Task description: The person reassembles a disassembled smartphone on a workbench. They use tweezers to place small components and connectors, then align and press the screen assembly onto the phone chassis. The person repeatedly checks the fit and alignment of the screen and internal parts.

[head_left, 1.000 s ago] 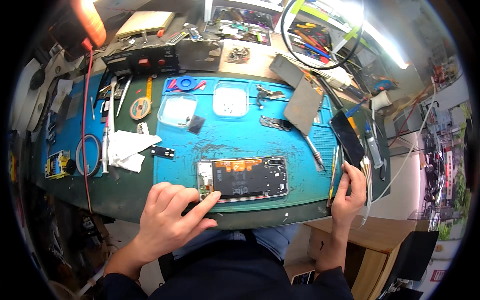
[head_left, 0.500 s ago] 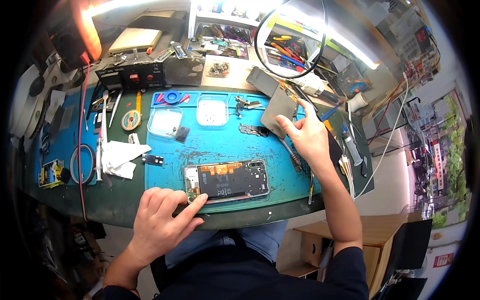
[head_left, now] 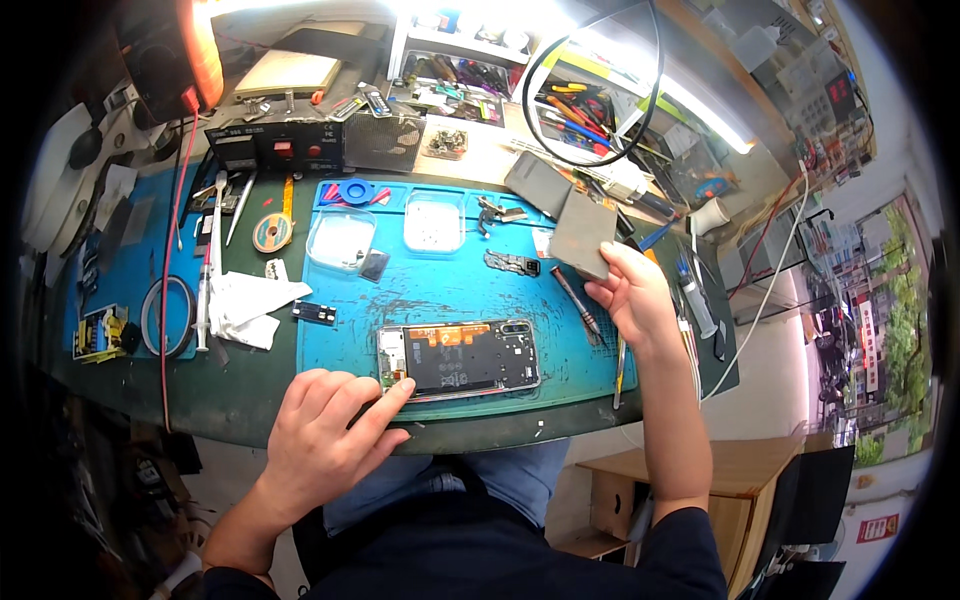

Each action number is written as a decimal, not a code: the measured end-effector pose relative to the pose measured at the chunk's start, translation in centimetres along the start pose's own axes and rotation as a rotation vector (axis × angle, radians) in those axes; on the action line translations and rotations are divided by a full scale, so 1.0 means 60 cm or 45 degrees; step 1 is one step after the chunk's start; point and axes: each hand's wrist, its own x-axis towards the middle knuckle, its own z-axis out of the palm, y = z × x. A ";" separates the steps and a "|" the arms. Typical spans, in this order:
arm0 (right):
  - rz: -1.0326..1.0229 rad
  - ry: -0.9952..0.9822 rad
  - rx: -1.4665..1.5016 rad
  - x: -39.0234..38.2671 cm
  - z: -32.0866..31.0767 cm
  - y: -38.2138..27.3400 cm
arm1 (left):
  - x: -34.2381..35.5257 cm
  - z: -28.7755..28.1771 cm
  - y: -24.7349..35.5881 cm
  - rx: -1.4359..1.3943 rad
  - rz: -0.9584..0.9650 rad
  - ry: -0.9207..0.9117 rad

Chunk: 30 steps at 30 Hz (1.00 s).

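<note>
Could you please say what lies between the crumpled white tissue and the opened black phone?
The head view shows a small black rectangular part there.

Illumination is bright across the work area. A white tube light point(head_left: 705, 115) at the far right burns out to plain white, and glare continues along the far edge of the view. Daylight shows through the window point(head_left: 890, 330) on the right. The blue mat point(head_left: 470, 290) is well lit, with soft shadows only. Below the bench point(head_left: 500, 430), near left, the space is dim and detail is largely lost. Fisheye distortion bows the bench edge; the corners fall to black. The opened phone point(head_left: 465, 360) is clear in outline, its smallest parts unresolved.
</note>
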 end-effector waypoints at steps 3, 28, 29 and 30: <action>0.017 -0.023 0.099 -0.013 -0.016 0.014 | 0.000 0.005 -0.004 -0.126 -0.012 0.111; -0.106 -0.924 -0.683 -0.132 0.112 -0.004 | 0.057 -0.013 -0.017 -1.895 -0.965 -0.068; -0.092 -0.920 -0.680 -0.118 0.112 -0.009 | 0.069 -0.012 -0.024 -1.860 -0.938 -0.069; -0.133 -0.858 -0.711 -0.111 0.110 -0.007 | 0.074 -0.006 -0.032 -1.864 -0.934 -0.045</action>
